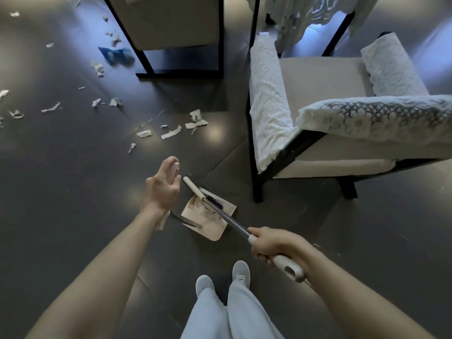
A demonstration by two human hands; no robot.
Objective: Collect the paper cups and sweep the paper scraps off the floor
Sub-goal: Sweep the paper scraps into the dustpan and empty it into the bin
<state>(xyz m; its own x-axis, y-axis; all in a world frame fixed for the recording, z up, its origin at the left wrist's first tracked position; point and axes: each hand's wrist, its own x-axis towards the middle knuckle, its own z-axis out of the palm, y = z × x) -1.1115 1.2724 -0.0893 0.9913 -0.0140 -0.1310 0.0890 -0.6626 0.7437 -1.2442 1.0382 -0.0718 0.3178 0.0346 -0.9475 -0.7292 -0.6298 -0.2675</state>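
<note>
Two grips clenched: left grip [162, 189] round dustpan handle [175, 169]; right grip [271, 245] round broom handle [230, 220]; paper scraps [171, 132] litter floor [73, 167].

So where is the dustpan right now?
In the head view, the dustpan is on the floor in the middle, just ahead of the shoes and left of the armchair, with the broom across it.

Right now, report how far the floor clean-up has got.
Done: nothing plainly; what lies in the beige plastic dustpan is unclear. In hand: the left hand grips its cream handle, the right hand grips the grey-poled broom, head over the pan. Left: white torn paper scraps strewn across the dark floor, plus a crumpled blue item.
</note>
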